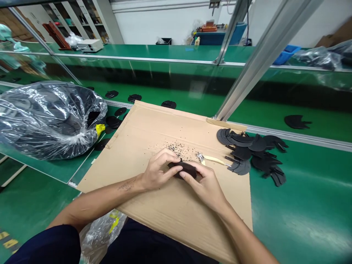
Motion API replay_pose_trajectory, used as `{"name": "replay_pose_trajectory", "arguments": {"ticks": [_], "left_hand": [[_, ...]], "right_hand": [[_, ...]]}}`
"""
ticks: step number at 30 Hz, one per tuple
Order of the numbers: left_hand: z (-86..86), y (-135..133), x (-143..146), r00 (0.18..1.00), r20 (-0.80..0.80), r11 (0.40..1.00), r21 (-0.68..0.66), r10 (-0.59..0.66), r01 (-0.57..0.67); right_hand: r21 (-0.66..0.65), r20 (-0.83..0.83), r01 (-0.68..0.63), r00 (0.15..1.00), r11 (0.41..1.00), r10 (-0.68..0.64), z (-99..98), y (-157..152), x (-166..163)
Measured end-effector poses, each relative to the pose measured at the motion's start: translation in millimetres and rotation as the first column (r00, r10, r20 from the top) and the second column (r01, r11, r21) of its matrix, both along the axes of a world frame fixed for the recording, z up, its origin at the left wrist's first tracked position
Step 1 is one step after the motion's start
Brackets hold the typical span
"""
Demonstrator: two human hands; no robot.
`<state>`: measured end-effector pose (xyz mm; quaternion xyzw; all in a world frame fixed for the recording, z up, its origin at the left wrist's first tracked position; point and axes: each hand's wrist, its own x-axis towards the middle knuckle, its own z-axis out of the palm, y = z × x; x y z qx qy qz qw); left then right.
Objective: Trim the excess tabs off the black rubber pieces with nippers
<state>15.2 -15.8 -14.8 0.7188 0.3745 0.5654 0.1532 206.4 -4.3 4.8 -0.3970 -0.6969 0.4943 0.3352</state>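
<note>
Between my two hands I hold a black plastic part above the cardboard sheet. My left hand pinches its left end, thumb in front and fingers behind. My right hand grips the right end in the same way, its thumb pressed on the near face. Just behind the part, small black scraps are scattered on the cardboard. Side cutters with pale handles lie to the right of the scraps. A pile of flat, curved black parts rests at the cardboard's right edge and on the green bench.
A clear plastic bag full of black parts stands at the left. Round black pieces lie beside it, and more lie on the green conveyor surface behind. A slanted metal post rises behind the cardboard. A single black part sits far right.
</note>
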Motion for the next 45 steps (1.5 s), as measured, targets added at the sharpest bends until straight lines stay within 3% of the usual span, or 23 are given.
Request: {"name": "replay_pose_trajectory", "arguments": {"ticks": [8, 11, 15, 23, 31, 36, 38, 41, 43, 45], "left_hand": [[4.2, 0, -1, 0.989, 0.052, 0.977, -0.152, -0.142, 0.148], [5.1, 1, -4, 0.981, 0.031, 0.973, -0.124, -0.194, 0.196], [6.6, 0, -4, 0.987, -0.015, 0.985, -0.07, -0.162, 0.161], [13.1, -7, 0, 0.986, -0.015, 0.986, 0.002, -0.166, 0.166], [10.8, -6, -1, 0.983, -0.043, 0.98, -0.099, -0.178, 0.173], [5.0, -2, 0, 0.979, -0.017, 0.978, -0.03, -0.205, 0.205], [3.7, 1, -1, 0.98, -0.032, 0.981, -0.006, -0.196, 0.196], [2.8, 4, -3, 0.989, -0.045, 0.99, -0.003, -0.139, 0.139], [2.6, 6, -4, 0.994, -0.031, 0.994, -0.012, -0.108, 0.108], [2.9, 6, -5, 0.995, -0.005, 0.995, -0.038, -0.096, 0.096]], "right_hand": [[0.139, -0.003, -0.031, 1.0, 0.99, 0.031, -0.2, 2, 3], [0.189, 0.023, -0.077, 0.997, 0.979, 0.074, 0.4, 1, 3], [0.226, 0.027, -0.081, 0.997, 0.971, 0.077, -1.3, 0, 4], [0.209, 0.003, -0.13, 0.991, 0.969, 0.133, 3.3, -2, 3], [0.177, -0.041, -0.112, 0.992, 0.978, 0.121, 3.2, 0, 3], [0.331, 0.144, -0.145, 0.984, 0.933, 0.102, 10.8, 14, 20], [0.401, 0.322, -0.144, 0.947, 0.905, 0.008, 10.8, 22, 31], [0.457, 0.607, -0.174, 0.778, 0.872, -0.162, 5.6, 31, 45], [0.452, 0.717, -0.212, 0.664, 0.867, -0.211, 1.5, 33, 49], [0.439, 0.76, -0.236, 0.612, 0.867, -0.218, -0.8, 32, 49]]}}
